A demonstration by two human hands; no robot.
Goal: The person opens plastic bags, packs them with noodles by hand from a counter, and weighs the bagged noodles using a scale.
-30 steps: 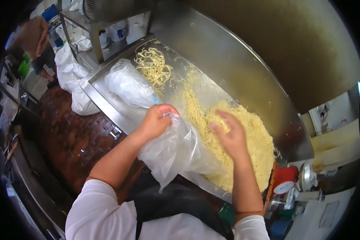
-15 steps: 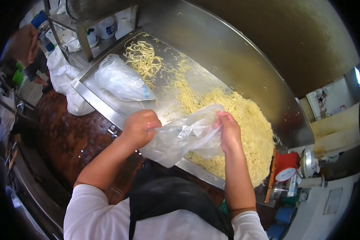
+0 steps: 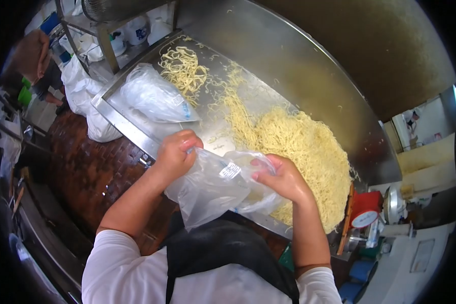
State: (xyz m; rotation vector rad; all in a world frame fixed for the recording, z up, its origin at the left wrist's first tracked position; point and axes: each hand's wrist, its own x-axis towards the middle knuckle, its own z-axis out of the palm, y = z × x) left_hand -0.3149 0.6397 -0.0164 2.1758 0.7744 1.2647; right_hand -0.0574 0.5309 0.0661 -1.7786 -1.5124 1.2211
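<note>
The left hand [image 3: 180, 150] has its fingers curled tightly and grasps the edge of a clear plastic bag [image 3: 205, 185], which hangs between the two hands at the near side of a metal table [image 3: 124, 123]. The right hand [image 3: 285, 178] is at the right end of this bag, with thumb and forefinger apart at the plastic; I cannot tell if its other fingers pinch the film. Just beyond the right hand lies a large heap of thin yellow noodles [image 3: 309, 152], on the right part of the table. On the left part rests a bundle of plastic bags [image 3: 154, 96], and just beside it, farther, lie some thicker noodles [image 3: 185, 71]. At the right stands a red scale [image 3: 365, 203].
</note>
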